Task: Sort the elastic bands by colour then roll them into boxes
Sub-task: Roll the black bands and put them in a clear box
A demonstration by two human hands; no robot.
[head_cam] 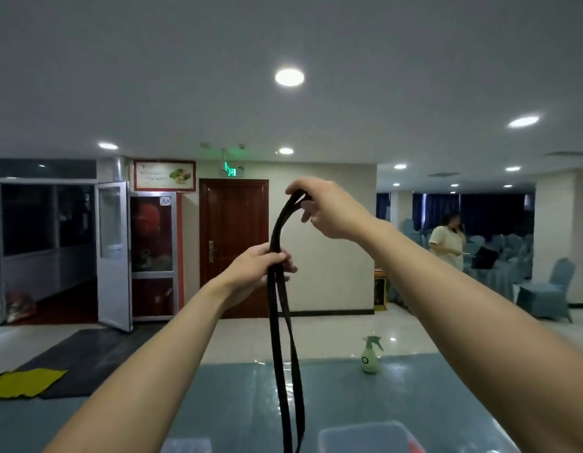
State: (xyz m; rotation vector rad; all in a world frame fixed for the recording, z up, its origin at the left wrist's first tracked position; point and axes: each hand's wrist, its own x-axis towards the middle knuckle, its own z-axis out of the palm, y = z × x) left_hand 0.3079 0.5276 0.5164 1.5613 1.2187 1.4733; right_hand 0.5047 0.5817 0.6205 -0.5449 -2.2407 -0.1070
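Note:
A long black elastic band [285, 338] hangs doubled in front of me, held up in the air. My right hand [326, 207] pinches its folded top end high up. Lower down, my left hand [260, 269] grips both strands together. The two strands drop from there and run out of view at the bottom edge. A clear plastic box [365, 434] sits on the table just below, at the bottom right of centre; part of another clear box [185, 446] shows to its left.
A blue-grey table [349, 393] lies under my arms, with a pale green spray bottle [371, 356] at its far edge. A yellow cloth [25, 382] rests on a dark mat at left. A person [447, 240] stands among covered chairs at far right.

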